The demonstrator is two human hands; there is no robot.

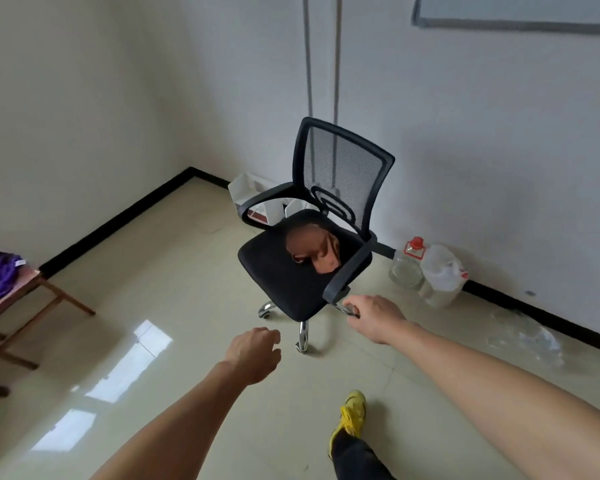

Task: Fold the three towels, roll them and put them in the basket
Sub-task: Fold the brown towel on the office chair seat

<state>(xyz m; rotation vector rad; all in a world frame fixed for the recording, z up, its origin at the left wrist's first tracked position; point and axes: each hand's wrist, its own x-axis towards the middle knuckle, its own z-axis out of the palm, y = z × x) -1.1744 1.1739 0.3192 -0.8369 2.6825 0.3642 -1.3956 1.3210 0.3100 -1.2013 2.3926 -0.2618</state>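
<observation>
Brown towel (312, 249) lay on the chair (274, 271); before it our left hand (253, 355) hung loose and empty, while we couldn't tell the right hand (374, 317)'s grip.

Armrests (349, 271) flank the chair seat (274, 271); front open.

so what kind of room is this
Likely a sparsely furnished office or spare room: a black mesh swivel chair stands on a glossy tiled floor, what looks like a whiteboard hangs at upper right, and a wooden table sits at left.
</observation>
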